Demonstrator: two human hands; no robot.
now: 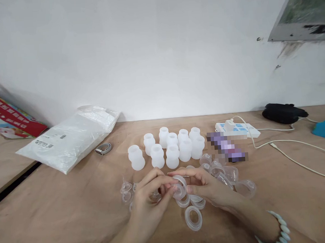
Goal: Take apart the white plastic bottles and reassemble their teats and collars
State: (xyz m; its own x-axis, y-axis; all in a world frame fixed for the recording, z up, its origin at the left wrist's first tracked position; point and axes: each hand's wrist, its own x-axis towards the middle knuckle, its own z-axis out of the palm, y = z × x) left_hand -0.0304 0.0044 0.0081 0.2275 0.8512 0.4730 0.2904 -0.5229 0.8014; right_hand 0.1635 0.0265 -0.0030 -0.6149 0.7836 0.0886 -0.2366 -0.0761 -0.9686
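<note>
My right hand (207,186) is closed on a clear plastic screw ring (182,182), held up on its edge. Fingertips of my left hand (152,195) pinch a clear bottle teat (177,191) at the ring's opening; how far it sits inside I cannot tell. Below the hands lie more rings, among them a loose ring (193,218) flat on the table. To the left, partly hidden by my left hand, are several clear teats (126,188). Beyond my hands stand several small white bottles (172,156). Clear dome caps (246,189) lie right of the rings.
On the wooden table (74,215) are a white plastic bag (75,136) and a watch (103,149) at left. A power strip (241,129) with white cables, a blurred purple object (227,147) and a black case (284,113) lie at right. A wall (159,63) closes off the back.
</note>
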